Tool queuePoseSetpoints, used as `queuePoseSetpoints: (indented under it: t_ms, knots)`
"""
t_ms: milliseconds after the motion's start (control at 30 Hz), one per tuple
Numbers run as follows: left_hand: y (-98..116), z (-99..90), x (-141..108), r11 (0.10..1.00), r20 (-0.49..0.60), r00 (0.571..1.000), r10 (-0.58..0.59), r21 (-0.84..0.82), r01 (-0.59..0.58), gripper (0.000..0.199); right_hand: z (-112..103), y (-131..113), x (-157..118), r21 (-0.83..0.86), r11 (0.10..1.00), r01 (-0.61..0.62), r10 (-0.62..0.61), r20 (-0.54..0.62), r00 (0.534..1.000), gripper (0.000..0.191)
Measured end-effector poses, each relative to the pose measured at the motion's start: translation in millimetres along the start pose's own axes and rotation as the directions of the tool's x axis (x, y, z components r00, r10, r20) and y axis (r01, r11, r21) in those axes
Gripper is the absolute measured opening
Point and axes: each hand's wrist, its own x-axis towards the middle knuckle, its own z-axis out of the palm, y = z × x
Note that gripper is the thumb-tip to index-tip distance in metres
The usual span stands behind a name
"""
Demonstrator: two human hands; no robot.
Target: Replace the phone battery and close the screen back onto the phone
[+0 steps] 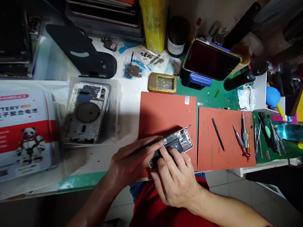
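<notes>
An opened phone (pixel 188 141) lies slanted over the left orange mat (pixel 165 110), with its circuit board and black battery (pixel 174 147) exposed. A thin panel stands raised along its far edge, partly hidden by fingers. My left hand (pixel 129 162) grips the phone at its far left side, fingers stretched along that raised edge. From the near side, my right hand (pixel 176 179) curls over the phone, its fingertips on the battery area and its thumb at the lower edge. Whether a small part sits between the right fingertips is hidden.
On the right orange mat (pixel 227 135) lie a black stick tool (pixel 218 134) and screwdrivers (pixel 245 134). Behind stand a small tin of screws (pixel 162 83) and a phone on a stand (pixel 211 60). At left are a phone housing (pixel 86 112) and a battery box (pixel 26 129).
</notes>
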Motion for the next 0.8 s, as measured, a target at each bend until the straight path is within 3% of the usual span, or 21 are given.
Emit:
queuePoseSetpoints:
  t_ms: [533, 800]
  knots:
    - [1.6, 1.2, -1.6, 0.997, -0.023, 0.999, 0.023, 0.07, -0.022, 0.04, -0.1, 0.8, 0.1, -0.023, 1.0, -0.006, 0.006, 0.001, 1.0, 0.027]
    - [2.2, 0.9, -1.6, 1.0, -0.006, 1.0, 0.003, 0.031, -0.003, 0.042, -2.8, -2.0, -2.2, -0.023, 1.0, -0.019, 0.019, -0.016, 1.0, 0.027]
